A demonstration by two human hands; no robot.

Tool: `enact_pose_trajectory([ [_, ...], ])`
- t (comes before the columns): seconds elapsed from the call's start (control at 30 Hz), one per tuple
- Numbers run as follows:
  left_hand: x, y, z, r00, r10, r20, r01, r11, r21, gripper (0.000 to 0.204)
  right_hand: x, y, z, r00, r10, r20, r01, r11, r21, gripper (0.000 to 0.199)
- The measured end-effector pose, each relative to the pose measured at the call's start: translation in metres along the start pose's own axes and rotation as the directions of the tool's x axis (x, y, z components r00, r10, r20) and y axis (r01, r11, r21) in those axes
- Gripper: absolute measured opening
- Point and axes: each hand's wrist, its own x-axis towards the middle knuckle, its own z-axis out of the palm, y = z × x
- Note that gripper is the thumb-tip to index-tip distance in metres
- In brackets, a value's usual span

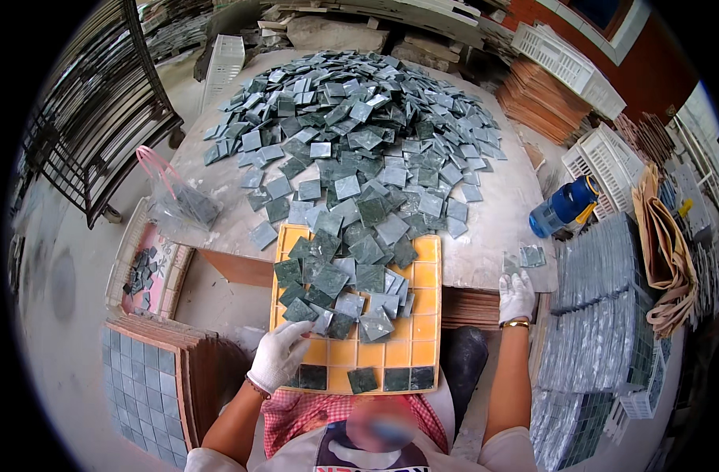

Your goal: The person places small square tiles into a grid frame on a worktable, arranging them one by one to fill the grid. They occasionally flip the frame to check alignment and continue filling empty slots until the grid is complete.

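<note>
A yellow gridded tray (425, 315) rests in front of me, its near edge at my lap. Loose square green-grey stone tiles (330, 281) heap over its far and middle part. Along its near row, dark tiles (313, 377) sit in compartments, and one tile (362, 381) there is tilted. My left hand (279, 355), in a white glove, is at the tray's left side with its fingers apart, beside the lowest loose tiles. My right hand (517, 297), also gloved, lies with fingers stretched out on the table's front right edge, just below small tile pieces (532, 256).
A big pile of tiles (359, 110) covers the middle of the pale table (501, 212). A blue bottle (564, 206) stands right; a plastic bag (182, 203) sits left. Stacked tile sheets (595, 307) rise at right, tiled boards (143, 385) at left. White crates (603, 161) stand behind.
</note>
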Motion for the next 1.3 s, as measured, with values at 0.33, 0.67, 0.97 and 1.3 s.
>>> enact_pose_trajectory([
  [0.33,-0.029,-0.002,0.019,0.999,0.022,0.023,-0.027,0.963,0.267,0.016,-0.171,0.048,0.043,0.562,0.002,0.827,0.775,0.348,-0.527,0.036],
  [0.67,-0.052,0.013,0.032,0.999,0.050,0.015,-0.051,0.995,0.084,0.016,-0.229,0.060,0.035,0.288,0.320,0.903,0.948,0.035,-0.315,0.055],
  [0.97,-0.047,0.010,0.026,0.997,0.013,-0.075,-0.006,0.996,0.084,0.017,-0.232,0.058,0.035,0.384,0.507,0.772,0.923,-0.245,-0.298,0.043],
  [1.3,-0.025,0.024,0.084,0.911,0.241,0.334,-0.332,0.910,0.250,0.046,-0.181,0.055,0.058,0.637,0.016,0.771,0.761,0.152,-0.631,0.051],
])
